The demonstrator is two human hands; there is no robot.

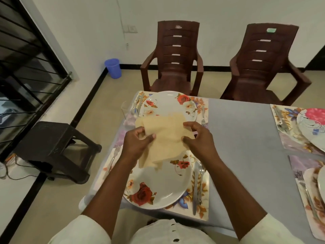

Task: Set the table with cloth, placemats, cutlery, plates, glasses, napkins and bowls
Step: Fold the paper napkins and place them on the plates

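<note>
**Clerk:** Nearest setting, item by item?

**Checker:** Floral placemat (202,211) on the grey tablecloth (242,138). On it a rose-patterned plate (158,191); knife (195,189) and spoon (201,175) just right of the plate, a fork (115,153) to its left. No glass, bowl or napkin can be made out lying at this place.

**Clerk:** And the person's hands?

**Checker:** Both raised above that plate, holding one beige napkin (165,138) between them. Left hand (139,141) pinches its left edge with thumb and curled fingers; right hand (195,136) pinches the right edge the same way. The napkin hangs loose, part-folded — not laid down.

**Clerk:** Next setting beyond?

**Checker:** Second floral placemat (204,103), second rose plate (170,104), a fork (203,115) at its right, more cutlery (138,104) at its left, a clear glass (126,108) by the left corner. The napkin hides the plate's near rim.

**Clerk:** Right-hand side?

**Checker:** Two further placemats with plates and cutlery, cut off by the frame edge — contents only partly visible.

**Clerk:** Standing of the task?

**Checker:** Judged well along: cloth, mats, plates and cutlery appear placed. Napkins in progress. Only one glass can be seen, and no bowls anywhere in view — those likely remain.
</note>
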